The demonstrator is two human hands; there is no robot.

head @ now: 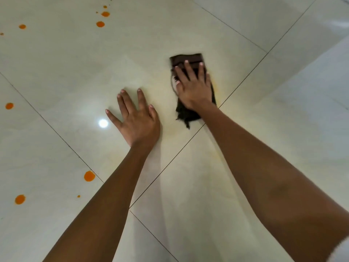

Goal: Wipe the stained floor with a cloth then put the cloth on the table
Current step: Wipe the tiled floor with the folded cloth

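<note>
A dark brown cloth lies flat on the glossy pale tiled floor, its frayed end towards me. My right hand presses down on the cloth with fingers spread. A faint yellowish smear surrounds the cloth and runs along its right edge. My left hand rests flat on the bare tile to the left of the cloth, fingers apart, holding nothing. Several orange stain spots dot the floor on the left, such as one by a tile joint and another at the top.
Dark grout lines cross the floor diagonally. A bright lamp reflection shines on the tile beside my left hand. A white edge shows at the bottom right corner. No table is in view.
</note>
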